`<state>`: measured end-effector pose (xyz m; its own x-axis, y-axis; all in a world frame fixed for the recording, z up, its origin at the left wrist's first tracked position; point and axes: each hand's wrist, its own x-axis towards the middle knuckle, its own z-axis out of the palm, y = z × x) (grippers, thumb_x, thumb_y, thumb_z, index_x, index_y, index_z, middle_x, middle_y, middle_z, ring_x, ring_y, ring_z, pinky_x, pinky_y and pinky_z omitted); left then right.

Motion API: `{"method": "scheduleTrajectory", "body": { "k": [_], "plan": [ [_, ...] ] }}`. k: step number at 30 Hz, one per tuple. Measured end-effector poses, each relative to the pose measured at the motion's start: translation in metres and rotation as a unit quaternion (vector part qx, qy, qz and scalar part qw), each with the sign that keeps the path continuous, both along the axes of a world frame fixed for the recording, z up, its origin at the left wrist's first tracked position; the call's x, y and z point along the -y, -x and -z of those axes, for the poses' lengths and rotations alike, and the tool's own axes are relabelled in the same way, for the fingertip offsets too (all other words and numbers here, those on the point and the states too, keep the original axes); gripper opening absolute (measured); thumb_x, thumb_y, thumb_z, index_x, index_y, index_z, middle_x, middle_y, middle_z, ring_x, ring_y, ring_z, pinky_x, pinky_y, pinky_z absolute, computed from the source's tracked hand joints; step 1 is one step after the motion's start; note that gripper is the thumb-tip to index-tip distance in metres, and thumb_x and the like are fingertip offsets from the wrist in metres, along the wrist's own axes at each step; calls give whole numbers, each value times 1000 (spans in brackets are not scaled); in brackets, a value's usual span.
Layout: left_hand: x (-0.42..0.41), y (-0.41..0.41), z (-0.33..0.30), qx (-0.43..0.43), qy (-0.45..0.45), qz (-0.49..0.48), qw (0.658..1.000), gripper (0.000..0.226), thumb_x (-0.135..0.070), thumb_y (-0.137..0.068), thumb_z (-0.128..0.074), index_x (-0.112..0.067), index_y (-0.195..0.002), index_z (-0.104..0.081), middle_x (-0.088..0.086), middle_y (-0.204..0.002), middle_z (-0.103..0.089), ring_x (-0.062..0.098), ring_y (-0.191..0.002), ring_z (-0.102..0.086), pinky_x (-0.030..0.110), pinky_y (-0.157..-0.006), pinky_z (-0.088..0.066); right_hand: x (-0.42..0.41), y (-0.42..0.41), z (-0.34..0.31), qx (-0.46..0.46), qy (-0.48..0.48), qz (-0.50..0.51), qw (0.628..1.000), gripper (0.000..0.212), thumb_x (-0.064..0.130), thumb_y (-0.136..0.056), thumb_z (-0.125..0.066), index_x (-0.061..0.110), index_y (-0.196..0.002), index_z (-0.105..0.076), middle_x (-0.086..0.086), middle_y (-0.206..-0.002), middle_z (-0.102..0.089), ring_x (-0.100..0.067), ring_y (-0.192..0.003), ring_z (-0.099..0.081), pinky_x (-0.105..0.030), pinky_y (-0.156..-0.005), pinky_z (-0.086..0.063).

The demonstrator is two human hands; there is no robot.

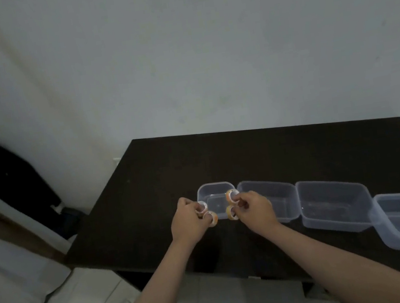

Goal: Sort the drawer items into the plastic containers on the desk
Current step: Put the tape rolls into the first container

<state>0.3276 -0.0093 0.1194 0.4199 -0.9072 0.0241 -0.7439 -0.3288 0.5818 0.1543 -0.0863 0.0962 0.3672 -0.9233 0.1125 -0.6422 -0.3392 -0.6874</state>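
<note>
Four clear plastic containers [336, 205] sit in a row on dark desk [246, 154]. Left hand [187, 222] grips two tape rolls [207, 214], right hand [254, 208] grips two more tape rolls [232, 205], both over leftmost container [215, 188] near its front rim. Black bag [2, 175] left by wall; white cloth [11, 270] lower left.
</note>
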Motion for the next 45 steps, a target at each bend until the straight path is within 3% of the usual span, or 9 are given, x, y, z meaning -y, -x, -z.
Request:
{"method": "scheduleTrajectory", "body": {
  "k": [4,11,20,28,33,45],
  "plan": [
    [46,-22,10,7,-34,19,999,27,-30,-75,-70,-16,-98,-66,-6,-106,-46,10,-84,-55,26,-69,-48,40,-27,5,-52,-13,-13,998,28,30,-77,-67,26,-105,-68,3,-93,-62,-17,-91,-60,-36,-85,-47],
    [93,-32,42,45,-95,62,993,26,-25,-81,-62,-18,-106,-64,-4,-118,-48,16,-103,-54,34,-82,-52,73,-48,23,-128,-44,-55,989,24,23,-75,-62,22,-99,-67,-2,-97,-62,-24,-96,-57,-37,-83,-44],
    [89,-20,54,17,-43,48,998,27,-18,-82,-58,-22,-108,-62,-1,-109,-53,19,-101,-56,37,-78,-51,71,-35,34,-43,-22,-35,998,25,14,-77,-60,21,-98,-70,-1,-94,-67,-23,-94,-60,-35,-81,-44],
    [26,22,48,-9,49,41,998,22,-15,-80,-63,-19,-101,-65,0,-104,-59,19,-95,-60,38,-76,-54,23,6,29,12,53,-26,998,14,10,-74,-64,15,-86,-70,-3,-82,-68,-23,-81,-62,-36,-73,-49],
    [-43,74,51,-20,57,37,997,28,-17,-79,-68,-15,-107,-65,2,-105,-59,19,-88,-61,35,-75,-54,-41,53,34,28,65,-15,997,17,13,-73,-68,17,-89,-69,0,-83,-67,-20,-80,-61,-39,-74,-52],
    [-159,237,94,-97,-18,158,983,30,-15,-79,-67,-11,-109,-65,6,-107,-60,20,-99,-60,28,-87,-49,-187,239,68,-44,-38,54,997,22,9,-73,-66,14,-94,-72,-5,-86,-68,-23,-77,-65,-37,-73,-55]
  ]
}}
